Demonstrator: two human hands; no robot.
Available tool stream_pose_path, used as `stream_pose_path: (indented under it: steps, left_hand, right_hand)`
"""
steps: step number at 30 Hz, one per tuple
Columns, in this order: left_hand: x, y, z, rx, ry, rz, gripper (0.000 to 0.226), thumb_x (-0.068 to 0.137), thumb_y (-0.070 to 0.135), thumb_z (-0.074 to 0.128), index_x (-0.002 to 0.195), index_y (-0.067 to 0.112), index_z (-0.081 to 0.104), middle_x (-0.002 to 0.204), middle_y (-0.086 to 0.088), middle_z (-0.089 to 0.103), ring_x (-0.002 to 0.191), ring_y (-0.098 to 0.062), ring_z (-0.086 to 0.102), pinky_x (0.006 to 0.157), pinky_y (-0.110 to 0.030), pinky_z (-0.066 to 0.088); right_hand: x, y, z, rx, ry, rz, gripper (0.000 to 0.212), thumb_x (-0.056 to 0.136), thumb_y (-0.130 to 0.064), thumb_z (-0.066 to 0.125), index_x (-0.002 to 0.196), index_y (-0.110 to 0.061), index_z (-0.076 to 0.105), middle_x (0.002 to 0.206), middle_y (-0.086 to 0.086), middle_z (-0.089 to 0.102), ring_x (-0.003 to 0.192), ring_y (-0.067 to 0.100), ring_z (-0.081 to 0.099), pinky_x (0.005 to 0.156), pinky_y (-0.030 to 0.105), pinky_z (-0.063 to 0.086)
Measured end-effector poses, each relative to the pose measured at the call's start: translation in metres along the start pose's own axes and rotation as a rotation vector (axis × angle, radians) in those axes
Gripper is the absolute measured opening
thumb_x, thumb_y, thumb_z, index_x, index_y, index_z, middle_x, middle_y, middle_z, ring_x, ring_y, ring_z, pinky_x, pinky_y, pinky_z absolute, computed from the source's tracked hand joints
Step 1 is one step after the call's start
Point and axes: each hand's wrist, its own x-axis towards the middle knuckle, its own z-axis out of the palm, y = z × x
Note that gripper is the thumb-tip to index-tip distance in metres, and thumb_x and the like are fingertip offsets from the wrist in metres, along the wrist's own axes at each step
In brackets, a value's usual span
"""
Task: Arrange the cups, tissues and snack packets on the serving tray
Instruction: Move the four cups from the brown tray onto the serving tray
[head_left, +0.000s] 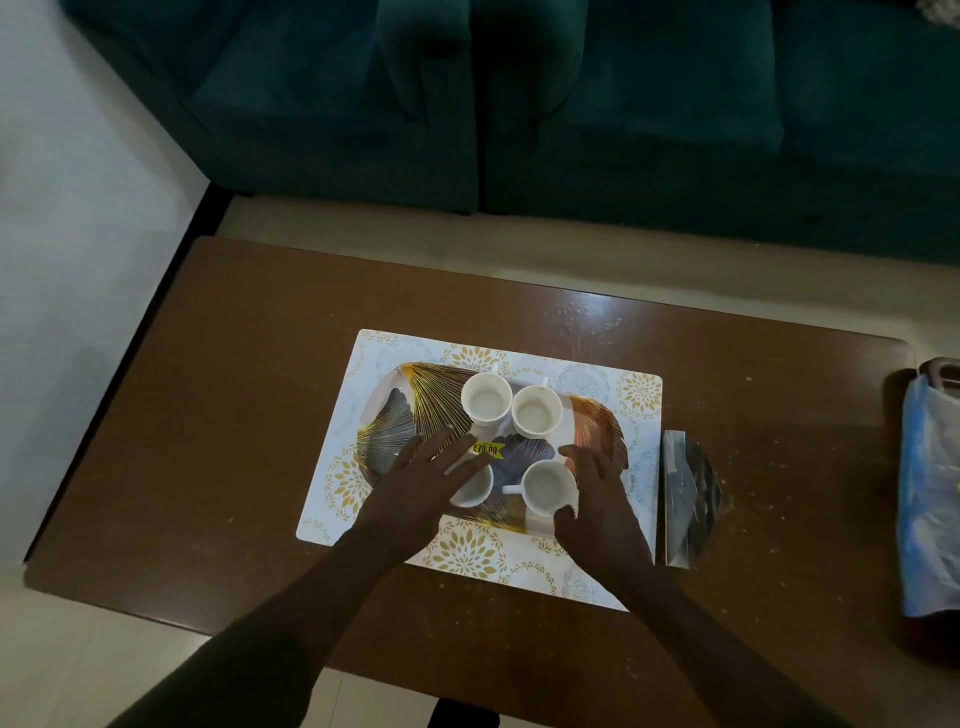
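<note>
Clearly crowded: 4 white ceramic cups (537, 411) on the leaf-patterned serving tray (415, 395); left hand (422, 480) splayed, empty, right hand (597, 491) curled round one; a nudge could topple neighbours.

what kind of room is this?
Likely a home living room: a dark teal sofa faces a low wooden coffee table, which carries a patterned placemat and a serving tray with four white cups.

Both hands fwd: left (415, 483) splayed, right (597, 493) curled.
</note>
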Motion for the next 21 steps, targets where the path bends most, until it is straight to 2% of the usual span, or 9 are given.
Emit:
stream_pose_path:
  steps: [2,5,7,10,13,16,18,21]
  left_hand:
    - [0.003,-0.001,-0.003,0.022,0.03,-0.034,0.076,0.061,0.012,0.085,0.132,0.018,0.059,0.133,-0.007,0.064,0.126,-0.033,0.058,0.105,-0.051,0.047]
    - [0.004,0.003,-0.008,-0.068,0.045,-0.187,0.068,0.067,0.042,0.083,0.124,0.013,0.061,0.116,-0.005,0.068,0.109,-0.027,0.065,0.099,-0.042,0.05]
    - [0.002,0.009,-0.007,-0.256,0.029,-0.344,0.069,0.071,0.051,0.078,0.127,0.016,0.055,0.119,-0.002,0.066,0.107,-0.022,0.064,0.092,-0.038,0.051]
    - [-0.002,0.018,-0.003,-0.47,0.054,-0.496,0.07,0.073,0.044,0.079,0.131,0.02,0.047,0.126,-0.001,0.057,0.108,-0.022,0.062,0.079,-0.037,0.055]
    - [-0.005,0.022,0.004,-0.549,0.042,-0.471,0.072,0.079,0.032,0.078,0.14,0.019,0.042,0.137,-0.006,0.05,0.118,-0.025,0.057,0.09,-0.04,0.055]
    - [-0.004,0.026,0.008,-0.59,0.048,-0.499,0.071,0.08,0.027,0.078,0.141,0.016,0.044,0.138,-0.008,0.052,0.123,-0.023,0.055,0.101,-0.04,0.051]
    - [0.0,0.029,0.01,-0.615,0.084,-0.534,0.068,0.077,0.028,0.08,0.136,0.014,0.05,0.132,-0.008,0.057,0.119,-0.023,0.057,0.1,-0.038,0.051]
    - [0.004,0.034,0.01,-0.648,0.124,-0.575,0.063,0.077,0.03,0.079,0.132,0.013,0.053,0.126,-0.008,0.062,0.115,-0.022,0.059,0.099,-0.041,0.051]
  right_hand:
    - [-0.005,-0.002,0.006,0.047,0.017,0.021,0.067,0.072,-0.021,0.079,0.13,-0.01,0.048,0.133,0.007,0.051,0.121,0.021,0.05,0.097,0.033,0.046]
    - [-0.008,-0.007,0.016,0.087,0.036,0.063,0.074,0.07,-0.027,0.082,0.132,-0.009,0.046,0.133,0.008,0.051,0.121,0.02,0.05,0.099,0.033,0.047]
    - [-0.006,-0.009,0.019,0.098,0.057,0.066,0.07,0.073,-0.024,0.081,0.133,-0.009,0.047,0.133,0.009,0.052,0.12,0.02,0.051,0.099,0.034,0.047]
    - [-0.002,-0.015,0.018,0.121,0.013,0.018,0.062,0.076,-0.01,0.076,0.132,-0.012,0.051,0.136,0.006,0.054,0.122,0.021,0.051,0.103,0.037,0.047]
    - [-0.001,-0.019,0.017,0.192,0.018,0.026,0.06,0.076,-0.002,0.073,0.132,-0.012,0.051,0.133,0.005,0.057,0.123,0.021,0.054,0.104,0.039,0.047]
    - [-0.007,-0.022,0.02,0.233,0.054,0.132,0.068,0.072,-0.013,0.081,0.132,-0.007,0.048,0.13,0.009,0.059,0.121,0.023,0.056,0.105,0.038,0.046]
    - [-0.011,-0.024,0.026,0.252,0.039,0.18,0.073,0.069,-0.015,0.084,0.132,-0.006,0.047,0.13,0.012,0.058,0.12,0.025,0.056,0.103,0.045,0.048]
    - [-0.011,-0.029,0.032,0.267,0.071,0.192,0.071,0.07,-0.016,0.083,0.13,-0.005,0.048,0.127,0.012,0.06,0.117,0.024,0.057,0.098,0.045,0.052]
